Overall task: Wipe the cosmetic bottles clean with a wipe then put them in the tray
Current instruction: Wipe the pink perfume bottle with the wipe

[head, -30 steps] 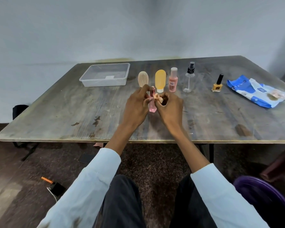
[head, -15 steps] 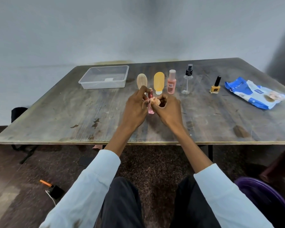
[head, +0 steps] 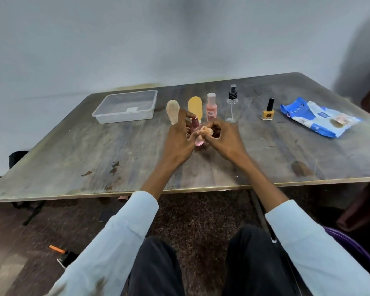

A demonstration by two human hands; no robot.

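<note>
My left hand [head: 179, 139] grips a small pink bottle [head: 195, 127] by its upper part, holding it upright just above the table. My right hand [head: 224, 139] presses a crumpled peach-coloured wipe [head: 205, 131] against the bottle's side. Behind my hands stand a beige tube [head: 173, 111], a yellow tube [head: 195, 107], a pink bottle with a pale cap [head: 211, 107], a clear spray bottle [head: 232, 103] and a yellow nail polish bottle [head: 268, 111]. The clear plastic tray [head: 107, 116] sits at the back left with no bottles in it.
A blue and white wipes pack [head: 316, 116] lies at the right of the worn wooden table [head: 73, 150]. A purple bucket [head: 359, 255] stands on the floor at my right, and small items lie on the floor at my left.
Both hands have stayed together on the small pink bottle, with the wipe shifting a little along its side. The view has tilted slightly.
</note>
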